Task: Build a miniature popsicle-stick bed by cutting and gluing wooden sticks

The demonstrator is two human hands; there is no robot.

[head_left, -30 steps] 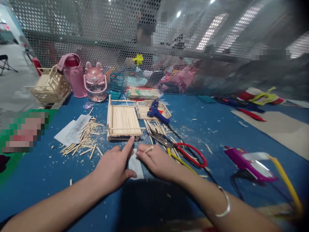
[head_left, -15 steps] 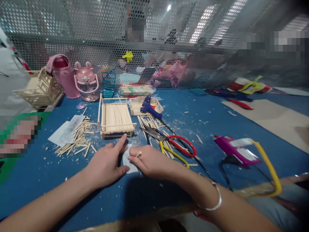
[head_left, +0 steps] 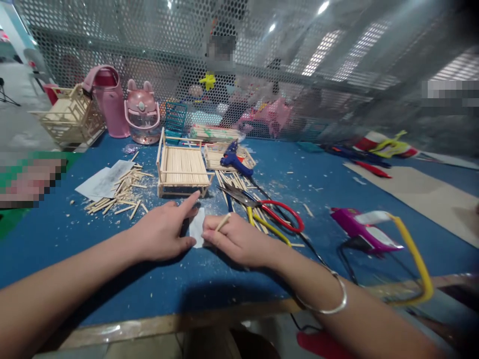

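Observation:
My right hand (head_left: 235,239) pinches a short wooden stick (head_left: 223,222), its tip hidden against a small piece of white paper (head_left: 197,228) on the blue table. Spread over the left edge of that paper, my left hand (head_left: 164,229) holds nothing, its index finger pointing toward a small wooden stick frame (head_left: 183,167) just behind. Several cut sticks (head_left: 129,192) lie in a pile beside larger paper sheets (head_left: 103,180) to the left. Behind the right hand are pliers with red handles (head_left: 286,215) and a tool with yellow handles (head_left: 271,232).
A blue glue gun (head_left: 235,159) rests on a second stick frame (head_left: 215,157). Pink bottles (head_left: 112,107) and a larger stick model (head_left: 69,117) stand back left. A purple tool (head_left: 359,232) with a yellow handle and cardboard (head_left: 422,194) lie right.
The view has shifted, so the table objects appear higher. The stick in my right hand shows more of its length and leans more to the right. My left hand stays on the paper.

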